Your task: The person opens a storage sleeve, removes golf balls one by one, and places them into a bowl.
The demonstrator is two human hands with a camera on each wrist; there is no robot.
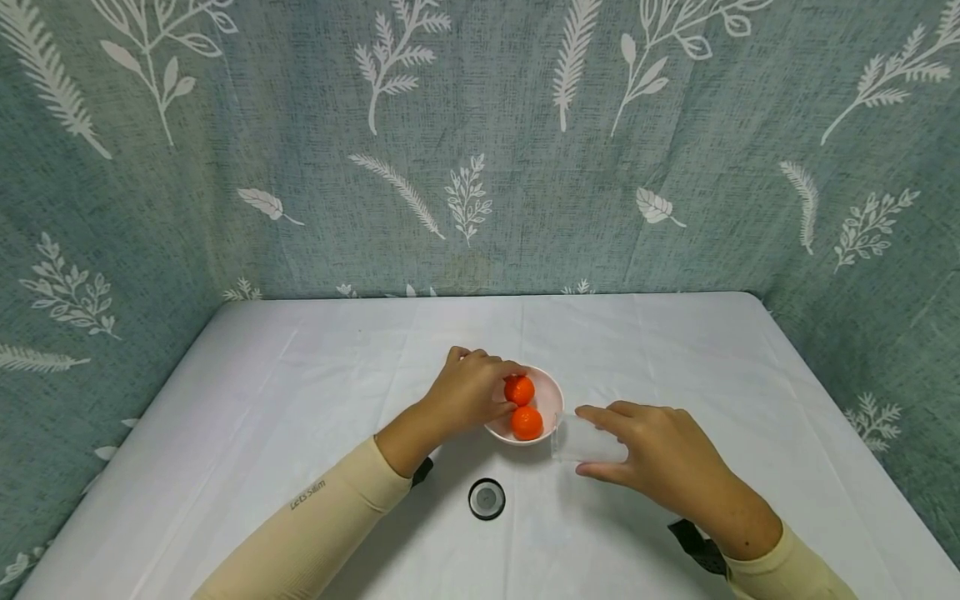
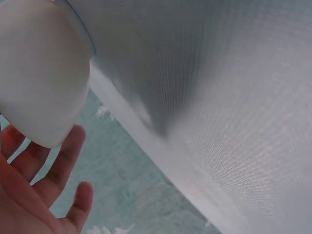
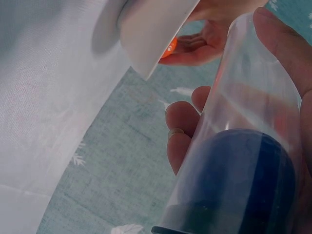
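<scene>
A pale pink bowl (image 1: 550, 398) stands on the table with two orange balls, the upper ball (image 1: 519, 390) and the lower ball (image 1: 527, 423). My left hand (image 1: 468, 390) reaches over the bowl's left rim and pinches the upper ball between thumb and index finger. In the left wrist view its other fingers spread beside the bowl's outside. My right hand (image 1: 660, 450) grips a clear cylindrical container (image 1: 588, 439), tipped on its side with one end close to the bowl's right edge. The right wrist view shows a dark blue shape (image 3: 239, 180) in or behind the container.
A small round lid (image 1: 487, 499) with a black rim lies in front of the bowl. White cloth covers the table (image 1: 337, 358). A green leaf-patterned curtain (image 1: 517, 200) hangs behind and at both sides.
</scene>
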